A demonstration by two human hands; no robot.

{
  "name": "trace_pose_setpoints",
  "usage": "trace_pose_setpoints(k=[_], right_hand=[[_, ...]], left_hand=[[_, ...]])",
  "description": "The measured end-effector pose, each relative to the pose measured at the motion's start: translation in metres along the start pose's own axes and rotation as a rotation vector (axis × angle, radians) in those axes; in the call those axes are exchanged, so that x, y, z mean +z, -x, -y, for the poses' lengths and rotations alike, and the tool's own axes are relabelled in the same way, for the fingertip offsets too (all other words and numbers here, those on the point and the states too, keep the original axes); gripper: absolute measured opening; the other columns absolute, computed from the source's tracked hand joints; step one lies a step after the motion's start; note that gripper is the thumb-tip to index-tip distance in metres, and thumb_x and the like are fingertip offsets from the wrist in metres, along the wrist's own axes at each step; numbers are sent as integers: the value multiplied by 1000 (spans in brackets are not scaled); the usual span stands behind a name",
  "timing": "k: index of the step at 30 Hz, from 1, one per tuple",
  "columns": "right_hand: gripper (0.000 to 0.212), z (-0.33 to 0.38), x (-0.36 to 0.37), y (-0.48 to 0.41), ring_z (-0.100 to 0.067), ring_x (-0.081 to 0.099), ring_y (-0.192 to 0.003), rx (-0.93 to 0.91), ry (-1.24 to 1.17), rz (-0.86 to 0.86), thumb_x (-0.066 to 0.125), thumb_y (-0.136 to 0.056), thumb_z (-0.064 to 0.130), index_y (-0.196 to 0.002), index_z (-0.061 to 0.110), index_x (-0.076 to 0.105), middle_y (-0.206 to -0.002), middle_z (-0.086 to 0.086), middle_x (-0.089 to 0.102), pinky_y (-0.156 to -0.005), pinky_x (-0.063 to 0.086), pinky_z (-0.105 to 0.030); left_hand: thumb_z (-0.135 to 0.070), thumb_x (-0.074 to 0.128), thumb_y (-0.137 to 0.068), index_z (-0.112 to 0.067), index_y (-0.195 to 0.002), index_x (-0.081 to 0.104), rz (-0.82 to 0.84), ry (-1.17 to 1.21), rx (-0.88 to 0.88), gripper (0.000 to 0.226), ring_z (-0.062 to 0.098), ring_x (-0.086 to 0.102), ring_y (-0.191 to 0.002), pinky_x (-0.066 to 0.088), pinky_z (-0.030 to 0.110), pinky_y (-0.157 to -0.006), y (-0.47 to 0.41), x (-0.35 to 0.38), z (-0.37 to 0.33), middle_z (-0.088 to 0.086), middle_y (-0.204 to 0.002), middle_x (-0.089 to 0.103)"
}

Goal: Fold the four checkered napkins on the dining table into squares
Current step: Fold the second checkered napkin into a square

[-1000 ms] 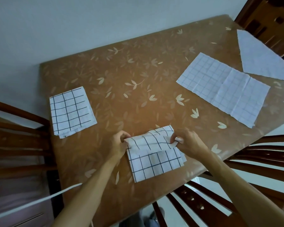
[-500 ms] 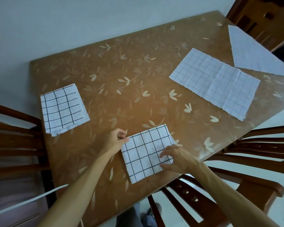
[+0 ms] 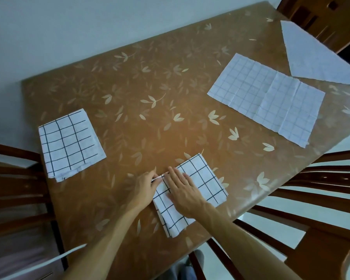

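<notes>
Lower centre: our right hand (image 3: 183,194) flat, fingers spread, on folded black-checked white napkin (image 3: 206,184); left hand (image 3: 144,186) pinching its left edge.

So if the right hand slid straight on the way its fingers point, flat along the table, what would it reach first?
The right hand points up and left across the near napkin. It would first pass that napkin's left edge, beside the left hand, then meet bare table. The folded napkin seems to lie left of that line.

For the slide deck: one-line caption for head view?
Right hand flattens second folded napkin, left hand pinching its edge; two remain unfolded.
</notes>
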State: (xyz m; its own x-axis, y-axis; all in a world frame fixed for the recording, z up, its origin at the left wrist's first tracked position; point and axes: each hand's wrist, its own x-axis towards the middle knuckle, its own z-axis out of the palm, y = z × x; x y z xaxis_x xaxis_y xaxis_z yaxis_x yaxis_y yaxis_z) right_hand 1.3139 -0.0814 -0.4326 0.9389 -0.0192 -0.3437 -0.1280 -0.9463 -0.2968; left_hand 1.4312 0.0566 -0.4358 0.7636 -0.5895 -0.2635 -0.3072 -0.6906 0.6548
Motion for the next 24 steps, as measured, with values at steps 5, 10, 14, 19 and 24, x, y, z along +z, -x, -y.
trace_pose_setpoints(k=[5,10,14,19,24], right_hand=[[67,-33,10,8,-22,-21,-147,66,61,-15,22,-103,50,-155,19,-6,-160,-5,-22,-121,-4,-42],[71,-63,9,17,-22,-17,-148,198,53,-78,15,-100,61,-156,21,-3,-162,-5,-15,-121,-4,-41],[63,-74,-2,20,-22,-9,-150,306,-11,-93,13,-101,54,-155,24,0,-163,-4,-11,-122,5,-43],[69,-63,-16,5,-26,14,-149,433,-300,-219,37,-99,50,-153,13,17,-161,-8,18,-119,18,-43],[92,-75,-40,-1,-31,37,-137,480,-531,-274,54,-86,64,-151,8,20,-149,-13,40,-112,33,-48]], left_hand=[[-42,61,-94,-21,-82,57,12,-52,-13,25,17,58,-64,43,34,-55,3,-7,20,-5,-63,58],[-54,54,-92,-25,-84,53,-28,-132,-42,29,17,53,-53,35,31,-47,6,-5,20,-5,-60,56],[-59,54,-89,-25,-88,56,-67,-89,-75,34,14,58,-58,39,28,-47,12,-3,21,-4,-67,62],[-40,73,-85,-23,-86,66,10,221,-134,19,6,65,-85,43,22,-65,15,-3,24,-7,-85,70],[-21,71,-89,-25,-88,66,116,456,-111,6,1,62,-99,45,20,-83,14,-19,0,-10,-96,69]])
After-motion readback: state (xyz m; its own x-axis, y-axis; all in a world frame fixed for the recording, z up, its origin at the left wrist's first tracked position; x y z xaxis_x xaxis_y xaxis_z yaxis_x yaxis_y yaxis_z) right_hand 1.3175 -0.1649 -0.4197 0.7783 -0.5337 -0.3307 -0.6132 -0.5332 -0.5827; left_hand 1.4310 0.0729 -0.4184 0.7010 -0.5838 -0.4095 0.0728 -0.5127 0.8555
